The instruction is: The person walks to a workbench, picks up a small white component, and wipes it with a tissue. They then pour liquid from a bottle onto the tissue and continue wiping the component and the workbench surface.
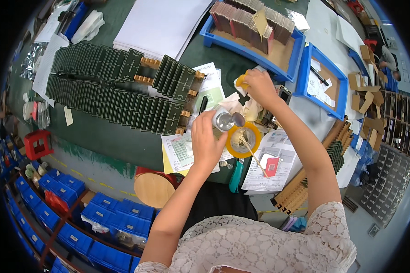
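Observation:
My left hand [207, 142] is closed around a small silvery container [223, 120], tilted above the near papers. A round dark cap [238, 119] stands out at its mouth. Just to the right, a yellow ring like a tape roll [233, 150] surrounds a clear cup, from which a thin wooden stick [256, 158] leans out. My right hand [261, 87] reaches farther off, its fingers closed on a small yellow-and-white thing [240, 82] whose kind I cannot make out. Crumpled pale cloth or paper [250, 108] lies between my hands.
Green circuit boards [109, 100] stand in rows at left. One blue tray [284, 73] holds packed thin boards; another [341, 98] holds papers and a pen. A green utility knife [236, 175] lies by the table's near edge, with a wooden slotted rack [294, 189] at right.

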The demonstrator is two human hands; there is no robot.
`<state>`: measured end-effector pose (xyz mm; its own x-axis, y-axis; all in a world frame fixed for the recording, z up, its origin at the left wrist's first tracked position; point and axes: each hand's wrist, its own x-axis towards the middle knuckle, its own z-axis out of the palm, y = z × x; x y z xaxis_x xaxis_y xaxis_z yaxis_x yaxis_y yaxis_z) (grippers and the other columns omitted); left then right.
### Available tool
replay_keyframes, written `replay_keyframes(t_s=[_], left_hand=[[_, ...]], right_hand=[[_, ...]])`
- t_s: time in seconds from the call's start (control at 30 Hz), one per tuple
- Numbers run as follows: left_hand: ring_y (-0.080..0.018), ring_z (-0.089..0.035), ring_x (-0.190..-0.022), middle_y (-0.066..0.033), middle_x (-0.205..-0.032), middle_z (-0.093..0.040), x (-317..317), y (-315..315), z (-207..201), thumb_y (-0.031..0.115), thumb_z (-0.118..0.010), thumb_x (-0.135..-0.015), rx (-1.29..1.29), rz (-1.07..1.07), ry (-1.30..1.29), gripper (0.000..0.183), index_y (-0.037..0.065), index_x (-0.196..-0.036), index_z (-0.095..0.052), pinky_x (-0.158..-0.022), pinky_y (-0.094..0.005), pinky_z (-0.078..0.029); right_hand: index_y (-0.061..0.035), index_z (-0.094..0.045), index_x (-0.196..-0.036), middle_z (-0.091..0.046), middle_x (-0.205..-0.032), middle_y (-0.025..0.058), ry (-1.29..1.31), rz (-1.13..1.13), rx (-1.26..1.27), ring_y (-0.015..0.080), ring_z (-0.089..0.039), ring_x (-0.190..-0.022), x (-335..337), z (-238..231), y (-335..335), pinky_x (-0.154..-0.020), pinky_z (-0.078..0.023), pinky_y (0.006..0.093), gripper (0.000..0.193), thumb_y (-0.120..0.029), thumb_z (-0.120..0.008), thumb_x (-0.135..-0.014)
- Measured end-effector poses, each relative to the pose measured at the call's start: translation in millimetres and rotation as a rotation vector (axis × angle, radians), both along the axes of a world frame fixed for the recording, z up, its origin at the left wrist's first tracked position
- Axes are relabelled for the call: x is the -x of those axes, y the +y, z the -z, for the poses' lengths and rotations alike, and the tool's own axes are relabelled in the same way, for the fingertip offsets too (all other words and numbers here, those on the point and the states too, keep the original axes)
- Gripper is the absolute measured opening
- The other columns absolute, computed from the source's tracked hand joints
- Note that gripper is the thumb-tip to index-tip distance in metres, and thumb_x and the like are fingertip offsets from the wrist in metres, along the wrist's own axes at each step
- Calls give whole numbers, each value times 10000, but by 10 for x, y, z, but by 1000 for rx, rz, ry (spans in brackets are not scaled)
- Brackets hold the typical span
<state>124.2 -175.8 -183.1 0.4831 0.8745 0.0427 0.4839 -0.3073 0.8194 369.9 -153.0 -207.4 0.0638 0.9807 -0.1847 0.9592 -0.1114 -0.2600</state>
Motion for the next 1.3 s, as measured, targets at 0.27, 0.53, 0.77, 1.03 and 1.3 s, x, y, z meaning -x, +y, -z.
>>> replay_keyframes(t_s=[0.27,0.53,0.77,1.03,1.3], left_hand=[[-361,-482,-1108,-162,-1180,-512,-18,10,-17,32,-748,-653,14,13,-8,623,40,-1214,-478,-942,-431,-387],[-354,-484,-1109,-155,-1184,-510,1,28,-38,41,-749,-654,19,4,-2,624,48,-1216,-477,-939,-433,-384],[-354,-488,-1101,-153,-1176,-515,1,37,-26,47,-751,-652,11,29,-7,625,54,-1215,-479,-928,-437,-386],[-354,-490,-1096,-154,-1163,-518,10,44,0,48,-756,-647,8,16,-22,621,51,-1206,-486,-929,-439,-389],[-354,-497,-1080,-145,-1140,-529,2,50,0,37,-757,-640,-12,21,-24,605,43,-1186,-498,-923,-437,-393]], right_hand=[[-111,-673,-958,-599,-931,106,203,-51,-108,300,-584,-925,94,320,53,-764,-440,418,223,-66,-633,-743],[-118,-661,-931,-606,-941,105,50,-34,-49,315,-612,-860,-175,39,-16,-767,-457,431,184,-89,-615,-755],[-56,-643,-962,-601,-951,149,240,22,86,340,-589,-897,-130,64,135,-782,-459,410,186,-57,-582,-785],[-112,-625,-1010,-541,-1025,81,-162,-297,347,258,-577,-985,94,-322,-296,-820,-403,436,379,-144,-750,-654],[-19,-592,-949,-562,-971,186,9,16,-32,372,-618,-842,-114,34,-65,-731,-501,445,188,-84,-612,-775]])
